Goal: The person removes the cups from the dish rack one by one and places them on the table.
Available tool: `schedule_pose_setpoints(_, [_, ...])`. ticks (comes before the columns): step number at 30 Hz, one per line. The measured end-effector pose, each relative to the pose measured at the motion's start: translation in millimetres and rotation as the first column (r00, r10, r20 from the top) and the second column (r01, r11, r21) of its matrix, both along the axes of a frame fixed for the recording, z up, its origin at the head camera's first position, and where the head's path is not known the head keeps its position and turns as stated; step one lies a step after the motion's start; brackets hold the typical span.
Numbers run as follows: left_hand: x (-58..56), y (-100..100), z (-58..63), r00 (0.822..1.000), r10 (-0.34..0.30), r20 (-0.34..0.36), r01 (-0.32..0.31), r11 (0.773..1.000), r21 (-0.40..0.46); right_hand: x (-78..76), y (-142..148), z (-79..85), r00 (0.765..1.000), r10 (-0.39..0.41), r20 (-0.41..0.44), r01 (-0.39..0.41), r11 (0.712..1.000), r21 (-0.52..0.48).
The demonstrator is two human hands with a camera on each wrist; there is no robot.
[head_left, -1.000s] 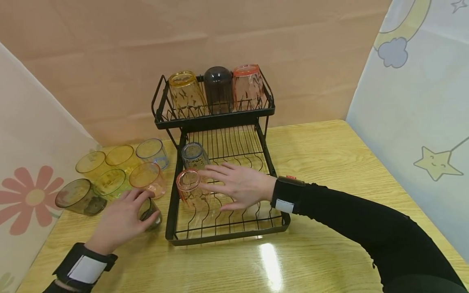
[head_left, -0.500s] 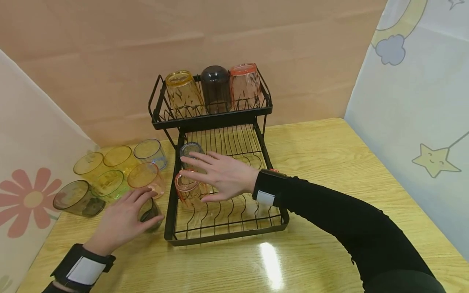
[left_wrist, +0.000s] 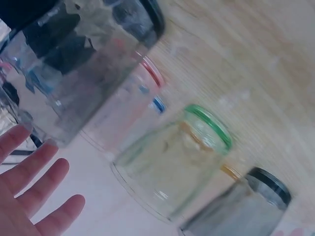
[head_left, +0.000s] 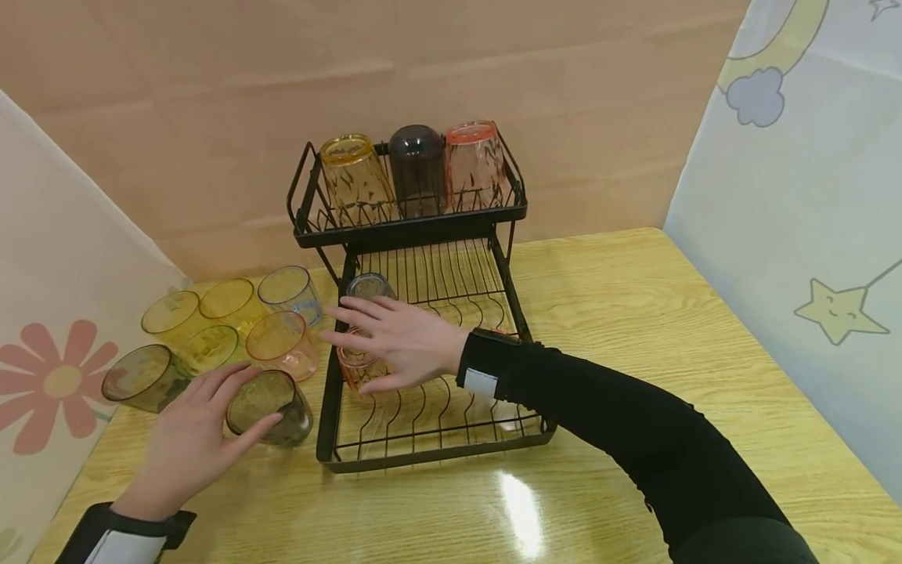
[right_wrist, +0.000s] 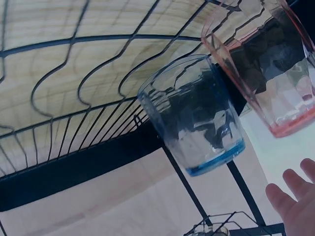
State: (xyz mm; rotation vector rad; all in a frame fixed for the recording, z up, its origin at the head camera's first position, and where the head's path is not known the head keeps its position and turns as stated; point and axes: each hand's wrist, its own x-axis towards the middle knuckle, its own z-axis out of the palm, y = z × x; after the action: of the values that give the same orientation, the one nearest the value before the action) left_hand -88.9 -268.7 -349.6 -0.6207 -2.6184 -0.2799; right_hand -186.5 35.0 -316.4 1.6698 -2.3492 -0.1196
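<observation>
Nearest us, on the counter (head_left: 395, 517), we saw the left hand (head_left: 186, 435) spread beside a smoky grey tumbler (head_left: 271, 399), its fingers parted and only gently bent along the far left of the mouth, its thumb crossing the near side. We could not tell how firmly they touched. The tumbler lay to the right of the palm, between fingers and thumb, mouth up, its long axis upright and in line with its neighbours'. That was, we judged, the relation that mattered: the gap already straddled the glass, and the left hand was clearly the nearer one. The tumbler was just beside the near left corner of the black dish rack (head_left: 451, 456).

Farther in, the right hand (head_left: 402, 341) hung over the lower tier with fingers splayed and holding nothing, above an inverted pink tumbler (right_wrist: 275, 64) and an inverted blue tumbler (right_wrist: 194, 118) behind it. The wrist view showed those fingertips apart from both.

Farthest, on the upper tier, we saw an amber tumbler (head_left: 358, 180), a dark tumbler (head_left: 418, 172) and a coral tumbler (head_left: 475, 168), all inverted.
</observation>
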Motion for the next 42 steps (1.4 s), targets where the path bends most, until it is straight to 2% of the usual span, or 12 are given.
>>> schedule_pose_setpoints(8, [2.8, -17.9, 2.5, 0.999, 0.033, -0.009, -0.033, 0.999, 0.03, -1.1, -16.2, -8.7, 0.999, -0.025, 0.03, 0.024, 0.999, 0.03])
schedule_pose_setpoints(17, [-8.5, -25.6, 17.6, 0.998, 0.055, -0.027, -0.054, 0.998, 0.024, -1.6, -24.8, -17.0, 0.993, -0.07, 0.096, 0.065, 0.996, 0.055])
schedule_pose_setpoints(22, [-14.0, -24.6, 26.3, 0.997, 0.074, -0.006, -0.074, 0.997, 0.009, -2.1, -28.0, -21.4, 0.986, -0.106, 0.125, 0.099, 0.993, 0.063])
schedule_pose_setpoints(25, [-16.2, -21.9, 29.3, 0.997, 0.07, 0.01, -0.07, 0.997, 0.014, -2.0, -29.7, -23.2, 0.988, -0.109, 0.111, 0.104, 0.993, 0.047])
schedule_pose_setpoints(31, [-19.3, -15.2, 35.3, 0.997, 0.063, 0.043, -0.064, 0.998, 0.02, -3.3, -34.1, -28.3, 0.998, -0.064, 0.012, 0.064, 0.998, -0.023])
schedule_pose_setpoints(36, [-25.5, -7.7, 41.7, 0.999, 0.031, 0.021, -0.031, 0.999, 0.025, -4.0, -37.6, -32.5, 0.998, -0.044, -0.042, 0.041, 0.997, -0.058])
schedule_pose_setpoints(42, [-32.5, 6.4, 50.2, 1.0, -0.005, -0.004, 0.005, 0.999, 0.037, -4.3, -38.4, -33.0, 0.998, -0.034, -0.051, 0.03, 0.996, -0.083])
